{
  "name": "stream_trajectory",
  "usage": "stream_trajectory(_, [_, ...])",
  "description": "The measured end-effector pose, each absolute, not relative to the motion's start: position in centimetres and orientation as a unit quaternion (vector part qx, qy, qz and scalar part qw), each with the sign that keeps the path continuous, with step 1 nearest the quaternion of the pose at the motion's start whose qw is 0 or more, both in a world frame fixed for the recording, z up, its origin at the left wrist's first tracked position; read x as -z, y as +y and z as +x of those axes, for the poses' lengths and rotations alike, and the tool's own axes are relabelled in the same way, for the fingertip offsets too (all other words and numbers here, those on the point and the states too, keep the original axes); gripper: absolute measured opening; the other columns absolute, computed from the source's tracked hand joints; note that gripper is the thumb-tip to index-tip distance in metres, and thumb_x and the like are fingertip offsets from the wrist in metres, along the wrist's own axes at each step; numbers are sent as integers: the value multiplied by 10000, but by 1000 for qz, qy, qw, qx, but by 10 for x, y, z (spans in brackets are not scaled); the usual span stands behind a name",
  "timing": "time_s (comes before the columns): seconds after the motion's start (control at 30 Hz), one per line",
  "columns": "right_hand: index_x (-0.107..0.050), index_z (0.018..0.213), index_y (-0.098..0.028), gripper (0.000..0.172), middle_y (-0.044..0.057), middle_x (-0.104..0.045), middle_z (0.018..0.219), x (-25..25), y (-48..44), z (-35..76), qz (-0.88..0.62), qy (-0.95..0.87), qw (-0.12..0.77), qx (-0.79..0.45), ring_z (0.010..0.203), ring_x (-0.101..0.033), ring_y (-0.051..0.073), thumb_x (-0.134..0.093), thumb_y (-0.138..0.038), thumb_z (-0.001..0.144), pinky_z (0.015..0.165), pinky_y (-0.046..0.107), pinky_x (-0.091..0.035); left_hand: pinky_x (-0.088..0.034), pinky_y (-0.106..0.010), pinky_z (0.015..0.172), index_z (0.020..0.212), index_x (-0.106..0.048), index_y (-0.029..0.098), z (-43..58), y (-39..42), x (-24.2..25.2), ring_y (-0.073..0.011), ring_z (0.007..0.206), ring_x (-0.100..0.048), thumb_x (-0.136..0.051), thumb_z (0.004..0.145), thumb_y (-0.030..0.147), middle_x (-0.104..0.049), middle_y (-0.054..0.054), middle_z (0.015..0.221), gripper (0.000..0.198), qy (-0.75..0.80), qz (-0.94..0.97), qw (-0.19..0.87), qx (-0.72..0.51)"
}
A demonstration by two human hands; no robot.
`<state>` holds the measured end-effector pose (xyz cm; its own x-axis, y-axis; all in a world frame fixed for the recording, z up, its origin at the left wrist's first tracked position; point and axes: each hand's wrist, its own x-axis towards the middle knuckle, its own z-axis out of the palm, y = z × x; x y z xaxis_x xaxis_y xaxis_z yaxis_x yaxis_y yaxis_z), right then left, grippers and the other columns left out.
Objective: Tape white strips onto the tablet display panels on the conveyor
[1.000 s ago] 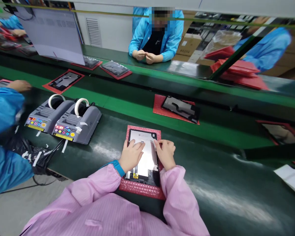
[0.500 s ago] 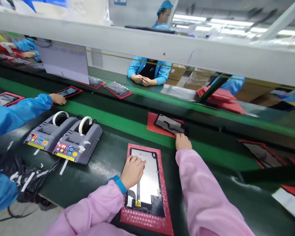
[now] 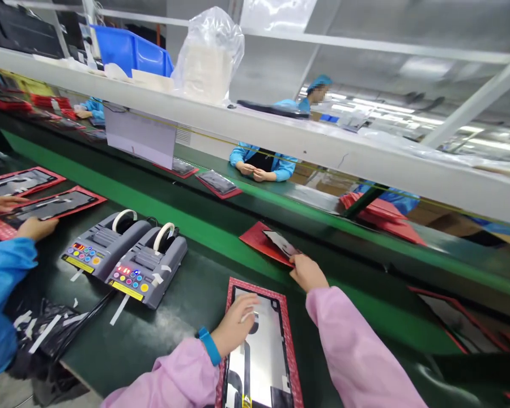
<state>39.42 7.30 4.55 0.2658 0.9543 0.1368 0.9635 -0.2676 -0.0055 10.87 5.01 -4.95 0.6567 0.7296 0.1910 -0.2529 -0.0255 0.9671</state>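
The left hand [image 3: 237, 324] is palm down, its forearm entering from the lower edge, with the fingers loosely bent, slightly apart and directed toward the upper right. The right hand [image 3: 309, 273] is extended farther forward, arm reaching over the bench [image 3: 182, 328], fingers drawn together at the near right end of the far panel [image 3: 278, 240]. The near panel [image 3: 267, 340] lies on a red bubble sheet [image 3: 292, 360], its upper left part beneath the left hand; the right hand is beyond and to the right of it. The far panel is on a red sheet [image 3: 254, 234] at the green strip [image 3: 208, 241]. The near panel's lower end is cut off by the frame. Motion blur obscures the left fingertips; contact with the panel cannot be confirmed. The right hand covers the far panel's end, and whether it pinches the edge cannot be determined.
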Motion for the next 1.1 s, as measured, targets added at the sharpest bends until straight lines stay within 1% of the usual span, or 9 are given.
stream_trajectory(0.13, [-627,949,-185,246,82,-644,974,-60,37,322,-722,-688,63,43,860,-620,214,-483,-77,783,810,336,-439,-287,-474,1184,1308,-557,246,110,56,46,-273,1372,-444,-745,791,425,-472,-126,1465,578,175,411,830,-334])
stream_trajectory(0.27, [-621,923,-203,247,70,-644,921,-63,-18,245,-637,-764,96,17,862,-609,236,-486,-50,785,801,378,-445,-460,-509,1022,1295,-546,239,104,54,32,-270,1128,-641,-760,763,518,-622,-133,1285,638,150,290,886,-329])
stream_trajectory(0.37, [-618,977,-246,172,49,-660,972,-58,-43,227,-619,-767,148,-79,884,-612,220,-534,-147,863,818,376,-458,-522,-445,933,1132,-641,152,101,49,26,-272,1021,-678,-818,709,430,-706,-130,1108,537,211,302,862,-349])
stream_trajectory(0.5, [-620,1064,-249,269,91,-648,1126,-43,-55,265,-715,-628,290,-104,1095,-568,273,-603,-436,871,972,462,-416,-544,-410,902,1012,-680,128,98,46,21,-272,945,-709,-835,643,311,-740,-113,1020,440,248,299,848,-360])
stream_trajectory(0.63, [-613,994,-233,505,55,-671,900,-27,-76,296,-757,-414,443,-242,879,-638,258,-665,-657,723,827,424,-496,-530,-439,937,1055,-681,124,89,44,16,-285,953,-712,-841,637,307,-743,-124,1045,483,224,306,869,-317])
stream_trajectory(0.73, [-603,1085,-250,564,12,-700,844,-23,-100,287,-708,-262,506,-417,776,-669,226,-710,-642,694,696,341,-524,-480,-443,1017,1125,-675,136,82,41,13,-291,1057,-680,-821,684,396,-722,-123,1134,532,202,374,859,-285])
stream_trajectory(0.87, [-672,1070,-235,515,17,-738,1037,-18,-133,267,-695,-180,526,-456,938,-688,243,-753,-561,680,797,320,-541,-478,-423,1005,1058,-698,131,74,40,17,-279,1075,-659,-638,828,562,-728,-109,1110,492,247,538,774,-223])
stream_trajectory(1.0, [-676,1051,-233,524,6,-745,1022,-7,-164,273,-742,-136,532,-385,913,-694,237,-765,-556,649,754,298,-557,-538,-369,866,1010,-660,129,57,35,26,-245,931,-685,-675,781,560,-737,-96,1013,488,308,613,689,-235])
stream_trajectory(1.1, [-655,1068,-234,553,5,-750,980,-5,-182,284,-760,-121,540,-342,837,-695,227,-762,-571,643,681,285,-558,-503,-254,496,1089,-528,166,37,27,33,-145,520,-629,-645,807,538,-689,-4,748,481,362,626,656,-218])
